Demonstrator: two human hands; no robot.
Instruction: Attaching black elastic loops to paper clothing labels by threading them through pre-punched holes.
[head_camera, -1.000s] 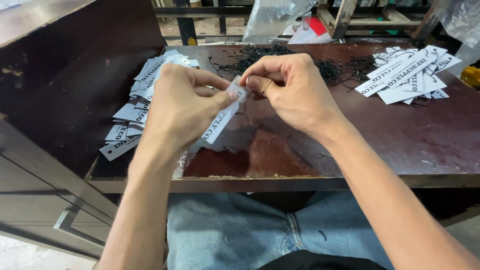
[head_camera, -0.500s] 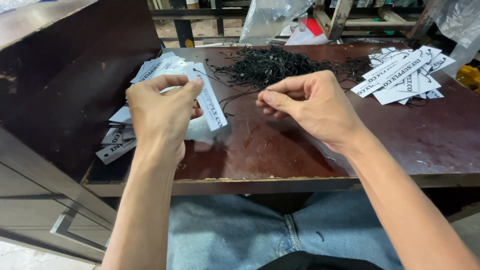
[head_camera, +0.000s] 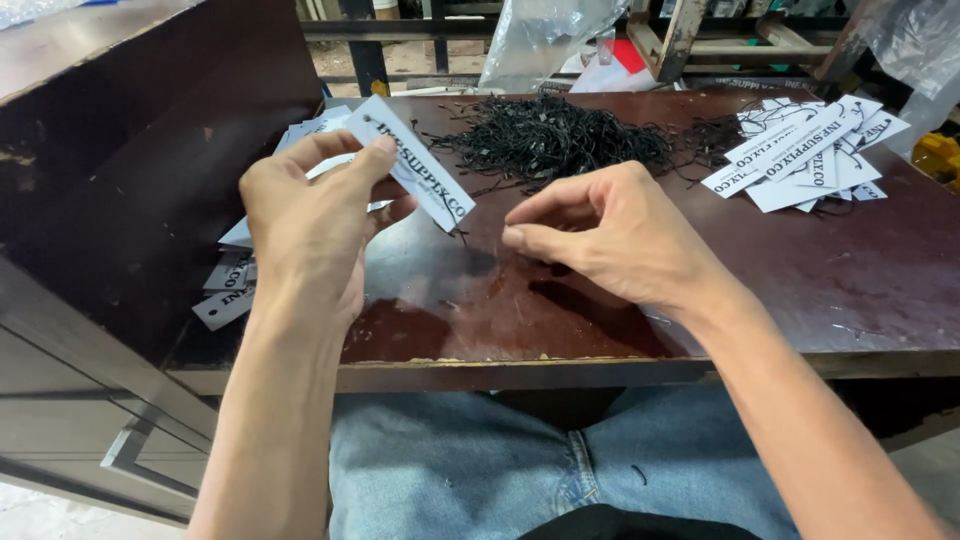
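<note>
A: Tag (head_camera: 415, 172), white card with dark print, held off the surface at about eleven o'clock from the frame centre. The left hand (head_camera: 305, 225) is clamped on its near end, thumb below and fingertips above. Against the picture a second earlier, where both hands met on the tag, the card now sits in the left hand alone and has swung up and to the left.

B: And the right hand?

A: Right hand (head_camera: 610, 240), at about three o'clock from the tag and apart from it, has thumb and forefinger pinched together. A thin dark string seems to run from the tag's lower end towards that pinch, but it is too fine to be sure. The separation of the hands suggests the threading of this tag is done or nearly so; that is a judgement only.

B: What lies around them?

A: Heap of black strings (head_camera: 555, 135) at one o'clock from the tag, near it. Loose pile of white tags (head_camera: 810, 150) at two o'clock, well apart, some with strings attached. Second stack of tags (head_camera: 235, 280) at seven o'clock, under and behind the left wrist. All rest on the dark red-brown surface (head_camera: 800, 290), whose finish is worn near the front edge.
</note>
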